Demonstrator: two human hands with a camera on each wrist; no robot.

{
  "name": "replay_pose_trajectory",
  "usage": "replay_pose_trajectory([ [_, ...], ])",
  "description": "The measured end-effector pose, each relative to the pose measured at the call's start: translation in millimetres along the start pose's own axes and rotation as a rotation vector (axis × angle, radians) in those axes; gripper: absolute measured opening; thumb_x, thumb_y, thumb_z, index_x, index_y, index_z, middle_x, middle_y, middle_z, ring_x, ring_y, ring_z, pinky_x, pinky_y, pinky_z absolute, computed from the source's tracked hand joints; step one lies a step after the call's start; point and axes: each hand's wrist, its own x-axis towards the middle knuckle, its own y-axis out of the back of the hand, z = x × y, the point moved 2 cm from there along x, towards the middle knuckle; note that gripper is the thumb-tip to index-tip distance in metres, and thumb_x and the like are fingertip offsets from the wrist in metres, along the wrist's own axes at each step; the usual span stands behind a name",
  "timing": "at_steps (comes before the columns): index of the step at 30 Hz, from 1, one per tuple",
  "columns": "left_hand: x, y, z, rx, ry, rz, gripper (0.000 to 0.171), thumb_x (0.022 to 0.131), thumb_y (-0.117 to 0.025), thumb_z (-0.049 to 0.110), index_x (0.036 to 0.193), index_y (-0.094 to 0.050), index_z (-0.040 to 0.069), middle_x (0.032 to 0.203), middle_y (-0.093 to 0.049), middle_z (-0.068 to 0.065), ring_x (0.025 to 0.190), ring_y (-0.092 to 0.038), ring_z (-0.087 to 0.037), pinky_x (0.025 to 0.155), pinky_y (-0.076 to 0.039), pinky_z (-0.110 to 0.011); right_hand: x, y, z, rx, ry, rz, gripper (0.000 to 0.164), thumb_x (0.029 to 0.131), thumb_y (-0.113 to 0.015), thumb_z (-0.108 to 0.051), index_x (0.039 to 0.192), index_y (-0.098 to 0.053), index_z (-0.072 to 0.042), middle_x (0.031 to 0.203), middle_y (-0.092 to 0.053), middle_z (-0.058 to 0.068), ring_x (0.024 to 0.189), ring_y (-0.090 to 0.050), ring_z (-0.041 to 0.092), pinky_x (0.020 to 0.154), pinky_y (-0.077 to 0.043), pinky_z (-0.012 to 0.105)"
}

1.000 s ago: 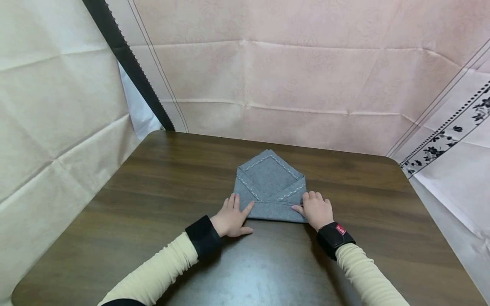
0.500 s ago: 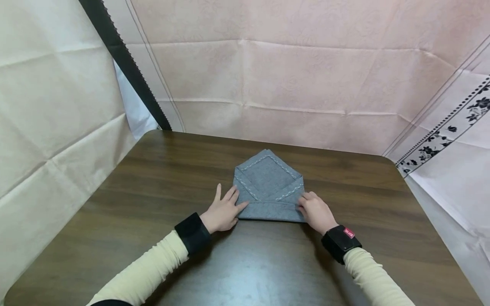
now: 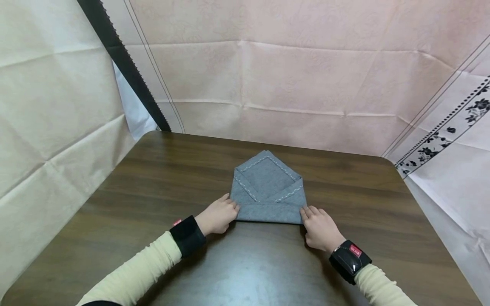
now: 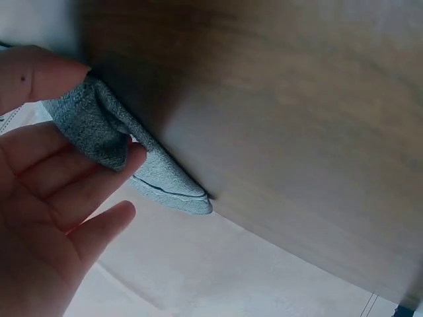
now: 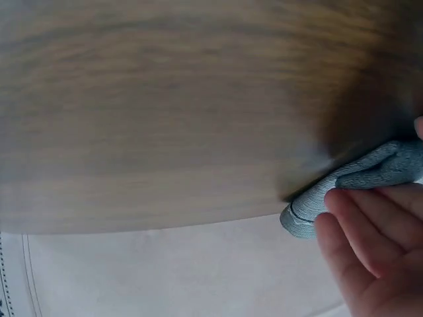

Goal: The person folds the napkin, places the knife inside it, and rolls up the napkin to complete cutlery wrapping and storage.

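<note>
A grey-blue folded cloth (image 3: 268,180) lies on the table, pointed at its far end and straight along its near edge. Pale dashed stitching runs along its folded flaps. My left hand (image 3: 219,214) pinches the near left corner; in the left wrist view the cloth's folded layers (image 4: 92,125) pass between thumb and fingers. At the near right corner, my right hand (image 3: 320,227) grips the other end of the same edge. The right wrist view shows the bunched layers (image 5: 380,172) over the fingers (image 5: 370,218), with the thumb mostly cut off by the frame.
The brown wooden table (image 3: 134,199) has rounded far corners and extends on both sides of the cloth. Behind it hangs a pale pink sheet (image 3: 291,80), with a cream sheet (image 3: 57,148) at left and a white flower-patterned one (image 3: 459,170) at right.
My left hand has gone from spread fingers on the cloth to pinching its near left corner. The right hand has slid nearer, down to the near right corner. The cloth has barely shifted.
</note>
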Motion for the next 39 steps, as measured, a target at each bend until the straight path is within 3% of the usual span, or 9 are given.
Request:
replay_pose_trajectory([
  [4,3.8,2.1,-1.0,-0.029,-0.003,0.073,0.008,0.069,-0.067,0.005,0.071,-0.062,0.010,0.067,-0.057,-0.001,0.066,-0.057,-0.017,0.068,-0.044,-0.029,6,1,-5,-0.045,-0.025,0.036,0.034,0.061,-0.059,-0.006,0.091,-0.061,0.008,0.085,-0.059,0.015,0.081,-0.054,0.028,0.068,-0.043,0.038],
  [7,7.8,1.7,-1.5,-0.064,-0.008,0.098,0.023,0.065,-0.066,0.002,0.054,-0.051,0.015,0.056,-0.050,0.002,0.054,-0.048,-0.013,0.054,-0.038,-0.027,10,0,-6,-0.065,-0.033,0.063,0.021,0.060,-0.059,-0.005,0.080,-0.058,0.003,0.072,-0.053,0.010,0.069,-0.049,0.026,0.059,-0.040,0.035],
  [11,10.1,0.0,-1.3,-0.065,-0.018,0.097,0.030,0.066,-0.064,0.000,0.050,-0.044,0.017,0.054,-0.046,0.003,0.050,-0.041,-0.010,0.050,-0.036,-0.026,12,-1,-7,-0.059,-0.056,0.080,0.017,0.059,-0.060,-0.003,0.075,-0.056,0.001,0.069,-0.051,0.009,0.066,-0.048,0.026,0.056,-0.039,0.034],
  [17,5.7,-0.8,-1.4,-0.120,0.017,0.102,0.022,0.068,-0.063,0.002,0.055,-0.050,0.015,0.054,-0.046,0.002,0.051,-0.047,-0.012,0.055,-0.042,-0.029,4,2,-12,-0.018,-0.055,0.119,0.015,0.059,-0.063,-0.003,0.072,-0.056,0.000,0.066,-0.051,0.008,0.063,-0.049,0.025,0.055,-0.040,0.033],
  [23,-0.5,-2.6,-2.6,-0.285,0.050,0.112,0.012,0.070,-0.058,0.002,0.065,-0.053,0.012,0.056,-0.043,0.004,0.054,-0.045,-0.010,0.055,-0.043,-0.030,-6,10,-14,0.070,-0.103,0.103,0.010,0.062,-0.061,-0.001,0.066,-0.053,-0.005,0.063,-0.053,0.005,0.063,-0.050,0.023,0.055,-0.040,0.033],
  [29,-5.9,-1.3,-4.6,-0.448,0.077,0.085,0.011,0.077,-0.054,0.003,0.087,-0.060,0.006,0.076,-0.061,-0.003,0.070,-0.058,-0.015,0.065,-0.047,-0.031,-11,17,-10,0.244,-0.210,0.049,0.018,0.070,-0.061,-0.001,0.062,-0.049,-0.013,0.062,-0.052,-0.002,0.062,-0.052,0.017,0.055,-0.042,0.034],
  [33,-9.3,-0.4,-6.5,-0.530,0.098,0.058,0.027,0.083,-0.052,0.005,0.108,-0.057,0.001,0.099,-0.063,-0.012,0.089,-0.060,-0.022,0.078,-0.047,-0.036,-12,20,-7,0.336,-0.263,0.023,0.014,0.073,-0.060,-0.002,0.067,-0.053,-0.013,0.069,-0.056,0.000,0.066,-0.053,0.016,0.055,-0.042,0.034],
  [36,-12.1,0.1,-7.7,-0.561,0.103,0.047,0.027,0.084,-0.050,0.005,0.110,-0.054,0.001,0.100,-0.061,-0.013,0.093,-0.057,-0.025,0.083,-0.043,-0.039,-14,22,-7,0.377,-0.287,0.010,0.008,0.075,-0.058,-0.002,0.077,-0.061,-0.009,0.077,-0.060,0.003,0.072,-0.056,0.017,0.059,-0.045,0.036],
  [39,-14.7,1.0,-8.6,-0.640,0.091,0.036,0.025,0.086,-0.047,0.002,0.110,-0.052,-0.001,0.101,-0.060,-0.015,0.092,-0.057,-0.024,0.084,-0.043,-0.039,-16,22,-6,0.413,-0.306,-0.008,0.014,0.078,-0.056,-0.001,0.088,-0.065,-0.003,0.084,-0.063,0.008,0.078,-0.059,0.020,0.065,-0.047,0.039],
])
